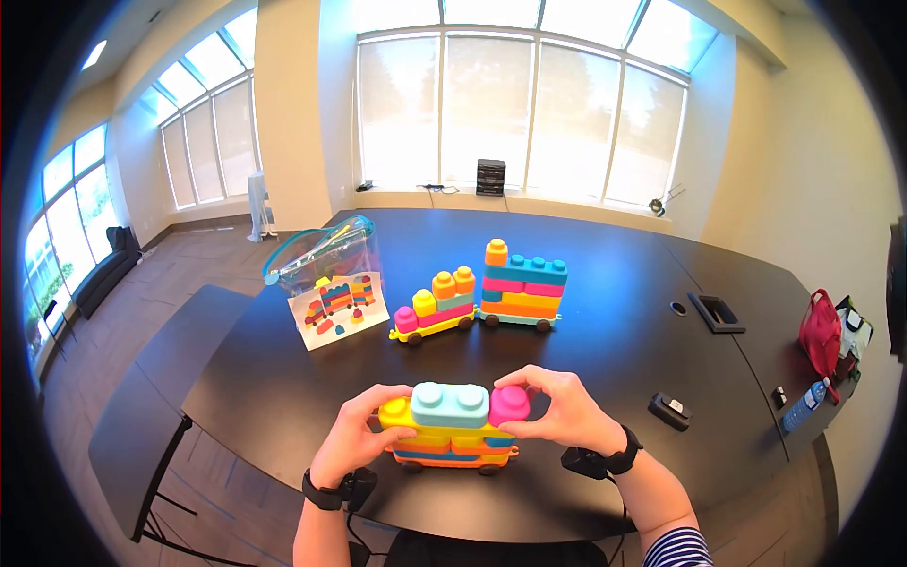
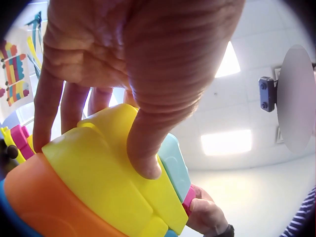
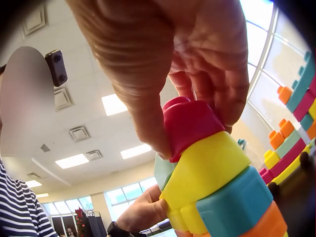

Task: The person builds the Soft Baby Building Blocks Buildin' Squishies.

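A toy wagon (image 1: 433, 455) built of stacked building blocks stands on wheels at the table's near side, in yellow, blue and orange layers. On its top sit a small yellow block (image 1: 397, 411), a wide pale-teal block (image 1: 450, 406) and a pink block (image 1: 510, 404). My left hand (image 1: 351, 437) grips the wagon's left end, its thumb on the yellow front in the left wrist view and its fingers behind. At the right end, my right hand (image 1: 569, 412) pinches the pink block between thumb and fingers. In the right wrist view this pink block (image 3: 191, 124) sits over a yellow one.
Farther back stand a stepped block wagon (image 1: 436, 321) and a taller one (image 1: 522, 300). To their left is a clear bag (image 1: 331, 253) with a picture card (image 1: 338, 312) against it. A black device (image 1: 671, 410), bottle (image 1: 805, 406) and red bag (image 1: 820, 331) lie right.
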### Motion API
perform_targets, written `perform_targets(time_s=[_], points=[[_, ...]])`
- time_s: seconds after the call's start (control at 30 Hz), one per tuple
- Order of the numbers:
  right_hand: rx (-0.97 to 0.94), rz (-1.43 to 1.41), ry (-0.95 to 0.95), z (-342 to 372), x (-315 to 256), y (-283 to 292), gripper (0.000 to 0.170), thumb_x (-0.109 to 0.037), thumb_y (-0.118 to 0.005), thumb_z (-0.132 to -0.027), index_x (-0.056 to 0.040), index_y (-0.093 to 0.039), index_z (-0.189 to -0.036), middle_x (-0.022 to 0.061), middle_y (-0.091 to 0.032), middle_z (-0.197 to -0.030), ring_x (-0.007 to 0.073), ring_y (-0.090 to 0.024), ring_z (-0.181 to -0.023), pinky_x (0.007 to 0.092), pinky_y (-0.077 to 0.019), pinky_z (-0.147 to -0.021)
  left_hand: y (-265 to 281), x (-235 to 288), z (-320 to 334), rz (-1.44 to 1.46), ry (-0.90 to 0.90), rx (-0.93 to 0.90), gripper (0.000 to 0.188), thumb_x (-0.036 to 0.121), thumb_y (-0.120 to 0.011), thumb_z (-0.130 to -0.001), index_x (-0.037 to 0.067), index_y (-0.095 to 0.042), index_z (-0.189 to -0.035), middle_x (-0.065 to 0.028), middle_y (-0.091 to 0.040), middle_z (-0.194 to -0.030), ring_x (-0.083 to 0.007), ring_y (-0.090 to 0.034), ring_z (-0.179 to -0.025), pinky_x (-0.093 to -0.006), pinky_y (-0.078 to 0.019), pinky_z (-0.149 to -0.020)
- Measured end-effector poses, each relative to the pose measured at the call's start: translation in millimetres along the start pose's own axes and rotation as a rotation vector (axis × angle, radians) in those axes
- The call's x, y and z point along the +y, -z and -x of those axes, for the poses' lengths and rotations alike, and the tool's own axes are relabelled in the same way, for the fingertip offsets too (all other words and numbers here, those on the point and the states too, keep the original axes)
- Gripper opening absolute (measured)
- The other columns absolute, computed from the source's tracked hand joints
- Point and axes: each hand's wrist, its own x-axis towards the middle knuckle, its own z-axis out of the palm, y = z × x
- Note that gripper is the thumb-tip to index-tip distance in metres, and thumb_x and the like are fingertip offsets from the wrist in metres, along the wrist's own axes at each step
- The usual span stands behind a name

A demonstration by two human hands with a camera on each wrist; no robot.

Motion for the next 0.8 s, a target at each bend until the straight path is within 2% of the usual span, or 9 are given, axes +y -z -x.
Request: perform_targets(time_s=[0.23,0.43,0.53,0.63,0.73,0.77,0.8], points=[[0.005,-0.010,0.007,3,1,-4,0.050,-0.013,-0.091,-0.081,-0.0005,-0.071,-0.124,0.0116,-0.076,-0.113,0.0219,-0.074,-0.104,0.0343,-0.0577,-0.097,-1,3,0,-0.011,0.009,0.007,0.054,0.003,-0.088,-0.085,0.008,-0.068,-0.134,-0.0058,-0.072,-0.124,-0.0208,-0.070,-0.113,-0.0330,-0.0619,-0.087],[0.026,-0.109,-0.007,9,11,-11,0.057,-0.016,-0.093,-0.082,-0.0019,-0.068,-0.131,0.0102,-0.074,-0.122,0.0204,-0.073,-0.112,0.0369,-0.0580,-0.102,-3,5,0,0.000,-0.004,0.012,0.054,0.002,-0.087,-0.085,0.009,-0.068,-0.136,-0.0057,-0.072,-0.124,-0.0207,-0.070,-0.115,-0.0329,-0.0622,-0.087],[0.014,-0.243,-0.129,18,14,-18,0.060,-0.019,-0.092,-0.084,-0.0034,-0.064,-0.135,0.0124,-0.076,-0.121,0.0244,-0.075,-0.111,0.0376,-0.0588,-0.099,-6,5,0,-0.011,-0.009,0.018,0.054,0.002,-0.087,-0.086,0.009,-0.068,-0.136,-0.0059,-0.072,-0.124,-0.0208,-0.070,-0.115,-0.0326,-0.0626,-0.088],[-0.093,-0.215,-0.326,33,40,-23,0.066,-0.023,-0.095,-0.081,-0.0038,-0.064,-0.137,0.0129,-0.076,-0.126,0.0271,-0.075,-0.116,0.0393,-0.0576,-0.101,-18,10,-1,0.003,-0.009,0.039,0.054,0.003,-0.087,-0.086,0.009,-0.068,-0.136,-0.0068,-0.072,-0.125,-0.0212,-0.071,-0.114,-0.0334,-0.0631,-0.089],[-0.142,-0.069,-0.255,46,68,-20,0.068,-0.025,-0.097,-0.079,-0.0045,-0.065,-0.136,0.0119,-0.077,-0.126,0.0283,-0.074,-0.117,0.0399,-0.0569,-0.103,-40,17,-7,-0.026,-0.065,0.029,0.055,0.002,-0.087,-0.087,0.006,-0.066,-0.138,-0.0050,-0.070,-0.124,-0.0163,-0.068,-0.116,-0.0311,-0.0626,-0.091],[-0.126,-0.095,-0.247,50,79,-16,0.067,-0.025,-0.097,-0.077,-0.0045,-0.067,-0.134,0.0109,-0.078,-0.123,0.0278,-0.074,-0.115,0.0394,-0.0564,-0.103,-47,19,-11,-0.014,-0.068,0.021,0.054,0.006,-0.086,-0.087,0.009,-0.067,-0.138,-0.0096,-0.072,-0.127,-0.0252,-0.071,-0.118,-0.0367,-0.0634,-0.092],[-0.101,-0.070,-0.241,54,88,-8,0.067,-0.025,-0.097,-0.077,-0.0047,-0.068,-0.133,0.0109,-0.078,-0.122,0.0270,-0.074,-0.114,0.0390,-0.0563,-0.103,-56,23,-16,-0.020,-0.078,0.001,0.054,0.006,-0.086,-0.087,0.010,-0.067,-0.138,-0.0099,-0.072,-0.127,-0.0271,-0.071,-0.118,-0.0369,-0.0625,-0.095]])
